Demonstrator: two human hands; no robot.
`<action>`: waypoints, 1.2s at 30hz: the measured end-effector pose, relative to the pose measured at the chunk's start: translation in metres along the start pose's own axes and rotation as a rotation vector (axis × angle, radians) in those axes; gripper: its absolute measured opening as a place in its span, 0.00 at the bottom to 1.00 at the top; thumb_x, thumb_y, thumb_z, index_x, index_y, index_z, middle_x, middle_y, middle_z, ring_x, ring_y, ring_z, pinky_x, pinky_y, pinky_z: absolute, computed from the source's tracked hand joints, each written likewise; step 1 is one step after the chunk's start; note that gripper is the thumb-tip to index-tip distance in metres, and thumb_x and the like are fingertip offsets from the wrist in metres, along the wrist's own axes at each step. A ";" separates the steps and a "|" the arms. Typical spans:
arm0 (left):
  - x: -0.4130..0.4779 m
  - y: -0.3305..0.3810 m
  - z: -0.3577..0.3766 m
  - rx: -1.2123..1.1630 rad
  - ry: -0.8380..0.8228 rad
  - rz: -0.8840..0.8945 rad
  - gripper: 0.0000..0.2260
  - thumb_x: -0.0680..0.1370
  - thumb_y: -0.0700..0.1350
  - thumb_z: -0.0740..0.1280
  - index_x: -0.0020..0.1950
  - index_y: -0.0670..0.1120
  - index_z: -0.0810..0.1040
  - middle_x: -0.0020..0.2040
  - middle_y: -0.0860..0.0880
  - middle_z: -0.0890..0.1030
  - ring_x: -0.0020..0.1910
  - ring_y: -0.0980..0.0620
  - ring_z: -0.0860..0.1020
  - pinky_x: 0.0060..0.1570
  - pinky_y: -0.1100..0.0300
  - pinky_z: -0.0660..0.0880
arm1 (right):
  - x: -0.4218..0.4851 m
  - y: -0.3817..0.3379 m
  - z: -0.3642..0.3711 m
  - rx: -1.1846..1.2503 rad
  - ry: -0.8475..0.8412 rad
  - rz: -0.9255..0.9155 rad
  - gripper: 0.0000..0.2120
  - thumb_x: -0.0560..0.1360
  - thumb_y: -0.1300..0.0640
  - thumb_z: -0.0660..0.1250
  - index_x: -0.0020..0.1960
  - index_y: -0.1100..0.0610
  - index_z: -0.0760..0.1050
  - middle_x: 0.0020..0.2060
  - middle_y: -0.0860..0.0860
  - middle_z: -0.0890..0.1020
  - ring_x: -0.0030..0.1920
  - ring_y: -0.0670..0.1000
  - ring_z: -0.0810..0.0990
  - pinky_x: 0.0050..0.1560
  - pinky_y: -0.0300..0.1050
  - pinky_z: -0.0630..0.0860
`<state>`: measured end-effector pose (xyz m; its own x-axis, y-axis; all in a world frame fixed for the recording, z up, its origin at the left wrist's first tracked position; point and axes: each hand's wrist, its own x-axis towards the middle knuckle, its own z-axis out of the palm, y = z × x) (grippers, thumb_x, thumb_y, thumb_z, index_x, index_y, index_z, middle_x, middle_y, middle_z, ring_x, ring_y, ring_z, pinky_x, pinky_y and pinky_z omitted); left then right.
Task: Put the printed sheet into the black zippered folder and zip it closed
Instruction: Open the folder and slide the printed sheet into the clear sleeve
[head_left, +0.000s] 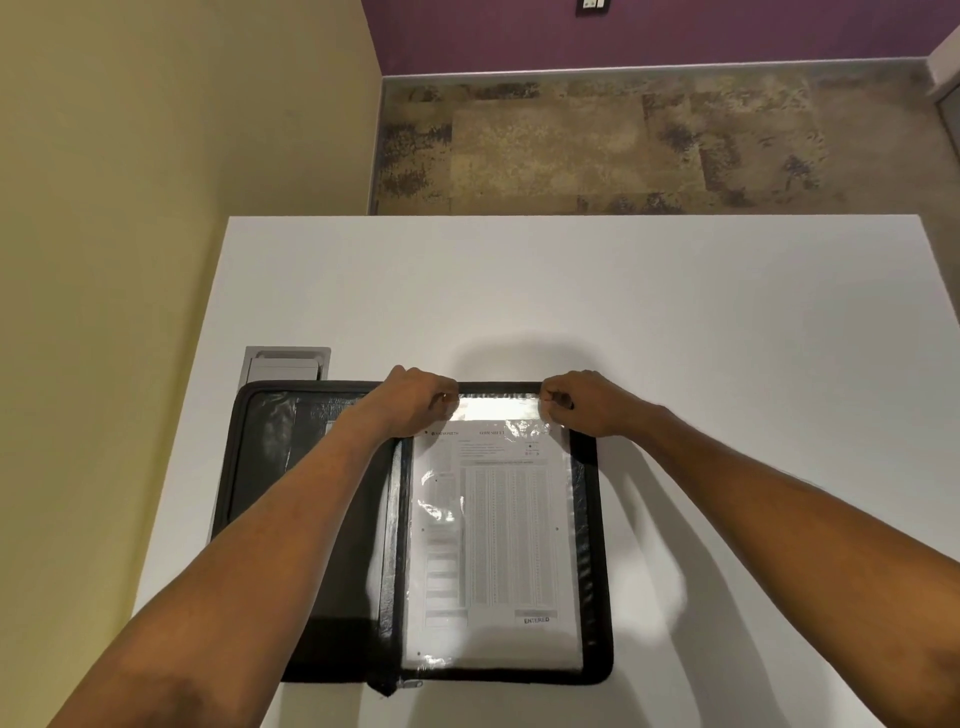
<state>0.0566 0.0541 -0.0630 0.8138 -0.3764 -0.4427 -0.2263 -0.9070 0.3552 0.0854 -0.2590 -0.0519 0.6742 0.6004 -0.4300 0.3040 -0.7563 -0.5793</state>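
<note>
1. Black zippered folder (332, 634): lying fully open and flat on the white worktop (571, 291), near the worktop's left and near edges. The zip track is running round its border.
2. Printed sheet (498, 535): lying on the folder's right half, under a clear plastic sleeve (498, 408). It is showing columns of fine print and the word "ENTERED" near its lower right corner. Glare is blurring the upper part.
3. Left hand (415, 402): reaching to the sleeve's far left corner, with its fingers curled and pinching the sleeve's top edge. The forearm is crossing over the folder's left half.
4. Right hand (582, 402): reaching to the sleeve's far right corner, with its fingers curled and pinching the same top edge. The two hands are sitting well apart, one at each corner.
5. Zipper pull (410, 684): resting at the folder's near edge, by the foot of the spine.
6. Grey cable hatch (287, 364): sitting recessed in the worktop, just behind the folder's left half and touching its far edge.
7. Surroundings: a yellow wall (156, 156) is standing to the left and a mottled brown floor (597, 145) is stretching beyond the worktop. A purple wall (675, 31) is rising at the back.
</note>
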 end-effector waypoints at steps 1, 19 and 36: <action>-0.001 0.000 0.001 0.001 0.005 -0.001 0.05 0.83 0.50 0.64 0.49 0.54 0.80 0.39 0.57 0.83 0.38 0.51 0.77 0.47 0.54 0.68 | -0.001 -0.001 0.000 0.005 -0.012 0.002 0.05 0.81 0.59 0.66 0.50 0.60 0.80 0.38 0.46 0.77 0.42 0.50 0.74 0.48 0.44 0.69; 0.009 0.021 0.000 0.059 0.125 -0.074 0.05 0.78 0.50 0.70 0.44 0.52 0.83 0.37 0.56 0.84 0.38 0.53 0.80 0.50 0.55 0.67 | -0.006 -0.009 -0.004 0.020 0.096 0.362 0.06 0.73 0.55 0.74 0.44 0.59 0.84 0.45 0.52 0.86 0.48 0.55 0.84 0.53 0.51 0.79; -0.058 0.118 0.093 0.088 0.103 0.096 0.34 0.72 0.59 0.76 0.76 0.55 0.70 0.80 0.47 0.67 0.78 0.44 0.65 0.72 0.39 0.68 | -0.035 -0.026 0.046 -0.005 0.454 0.498 0.09 0.78 0.60 0.67 0.57 0.57 0.75 0.54 0.54 0.79 0.55 0.57 0.78 0.57 0.52 0.75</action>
<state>-0.0674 -0.0488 -0.0722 0.8360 -0.4447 -0.3215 -0.3479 -0.8826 0.3162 0.0225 -0.2486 -0.0536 0.9503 0.0114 -0.3113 -0.1146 -0.9164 -0.3835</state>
